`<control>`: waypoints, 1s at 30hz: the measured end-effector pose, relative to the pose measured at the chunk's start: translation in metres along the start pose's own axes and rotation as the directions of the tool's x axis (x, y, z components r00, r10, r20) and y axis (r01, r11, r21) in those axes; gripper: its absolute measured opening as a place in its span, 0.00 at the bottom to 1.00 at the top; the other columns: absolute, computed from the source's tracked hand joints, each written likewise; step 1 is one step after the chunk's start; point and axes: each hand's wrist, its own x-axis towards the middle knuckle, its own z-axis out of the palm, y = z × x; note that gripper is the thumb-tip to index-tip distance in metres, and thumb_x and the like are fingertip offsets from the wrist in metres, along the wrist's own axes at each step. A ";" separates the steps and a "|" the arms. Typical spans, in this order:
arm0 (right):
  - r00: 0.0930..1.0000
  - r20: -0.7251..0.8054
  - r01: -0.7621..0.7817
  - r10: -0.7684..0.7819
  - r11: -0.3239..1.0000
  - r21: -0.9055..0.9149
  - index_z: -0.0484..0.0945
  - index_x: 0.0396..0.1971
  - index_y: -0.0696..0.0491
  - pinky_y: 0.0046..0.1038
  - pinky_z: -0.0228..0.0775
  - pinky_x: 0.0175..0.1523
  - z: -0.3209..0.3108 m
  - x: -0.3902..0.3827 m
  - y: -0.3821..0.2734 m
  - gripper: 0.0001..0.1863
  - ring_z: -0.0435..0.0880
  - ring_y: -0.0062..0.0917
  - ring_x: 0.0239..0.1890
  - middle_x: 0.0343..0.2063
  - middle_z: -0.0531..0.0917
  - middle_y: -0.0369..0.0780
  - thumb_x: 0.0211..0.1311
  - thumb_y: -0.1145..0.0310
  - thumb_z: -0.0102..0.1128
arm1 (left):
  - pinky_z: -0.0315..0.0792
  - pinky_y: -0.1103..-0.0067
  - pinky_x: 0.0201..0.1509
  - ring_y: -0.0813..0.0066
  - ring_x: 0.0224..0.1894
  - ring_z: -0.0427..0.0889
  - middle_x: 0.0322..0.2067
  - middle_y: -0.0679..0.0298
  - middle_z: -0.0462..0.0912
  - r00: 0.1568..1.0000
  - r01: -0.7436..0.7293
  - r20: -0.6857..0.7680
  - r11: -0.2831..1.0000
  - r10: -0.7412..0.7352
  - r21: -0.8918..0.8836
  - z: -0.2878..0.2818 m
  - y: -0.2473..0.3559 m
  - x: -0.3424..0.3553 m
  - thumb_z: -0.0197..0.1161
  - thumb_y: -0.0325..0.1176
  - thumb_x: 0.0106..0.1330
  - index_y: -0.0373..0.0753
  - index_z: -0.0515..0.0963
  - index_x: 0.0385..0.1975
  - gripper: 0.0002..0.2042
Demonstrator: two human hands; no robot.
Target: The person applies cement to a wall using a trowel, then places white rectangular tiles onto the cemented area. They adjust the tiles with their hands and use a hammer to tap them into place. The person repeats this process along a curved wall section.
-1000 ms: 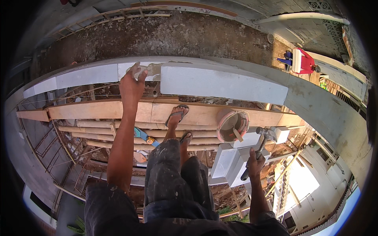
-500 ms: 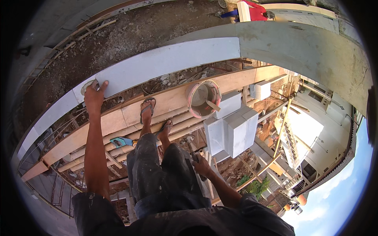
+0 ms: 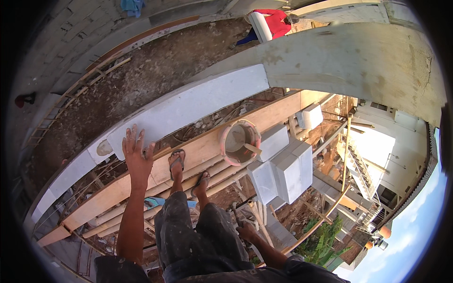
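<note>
My left hand (image 3: 139,158) is raised at a row of white lightweight blocks (image 3: 203,99), fingers spread, beside a patch of grey mortar (image 3: 103,150); whether it touches the blocks I cannot tell. My right hand (image 3: 245,232) hangs low by my leg, gripping a dark-handled mallet (image 3: 237,218), partly in shadow. My sandalled feet rest on a wooden plank (image 3: 203,147) laid along bamboo poles. On the plank is a pinkish bucket (image 3: 234,139) of grey mortar with a flat wooden piece in it. More white blocks (image 3: 295,177) are stacked to the right.
A grey concrete beam (image 3: 344,56) crosses the upper right. Beyond it a person in red (image 3: 278,23) carries a white block (image 3: 261,27). A blue saw (image 3: 160,203) lies by the bamboo poles. Below are rubble, leaning poles and plants; a wooden ladder (image 3: 61,106) lies along the far wall.
My left hand's fingers have opened out from the block edge. My right hand, with the mallet, has dropped from the block stack to beside my leg. The view has swung round.
</note>
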 end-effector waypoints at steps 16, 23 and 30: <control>0.993 0.115 0.015 -0.012 0.999 -0.032 0.75 0.49 0.62 0.37 0.78 0.42 0.011 -0.004 -0.022 0.27 0.86 0.38 0.36 0.35 0.85 0.50 0.55 0.56 0.63 | 0.53 0.55 0.74 0.44 0.72 0.55 0.70 0.48 0.57 0.984 -0.034 0.175 0.999 0.034 -0.001 0.002 0.004 0.006 0.67 0.40 0.60 0.28 0.69 0.61 0.32; 0.996 0.087 0.044 -0.037 0.996 -0.076 0.77 0.46 0.62 0.43 0.73 0.52 0.008 -0.009 -0.038 0.25 0.82 0.51 0.48 0.40 0.83 0.58 0.56 0.57 0.59 | 0.56 0.55 0.73 0.42 0.72 0.54 0.71 0.47 0.56 0.971 -0.029 0.236 0.999 0.035 -0.025 -0.001 0.006 0.009 0.68 0.40 0.60 0.27 0.69 0.60 0.32; 0.991 0.018 0.131 -0.131 0.991 -0.007 0.76 0.46 0.63 0.41 0.73 0.51 0.005 -0.004 -0.061 0.24 0.83 0.46 0.46 0.38 0.83 0.56 0.56 0.59 0.57 | 0.55 0.56 0.73 0.43 0.72 0.54 0.71 0.47 0.54 0.960 -0.038 0.278 0.999 0.031 0.020 -0.002 0.003 0.015 0.68 0.42 0.60 0.27 0.68 0.62 0.33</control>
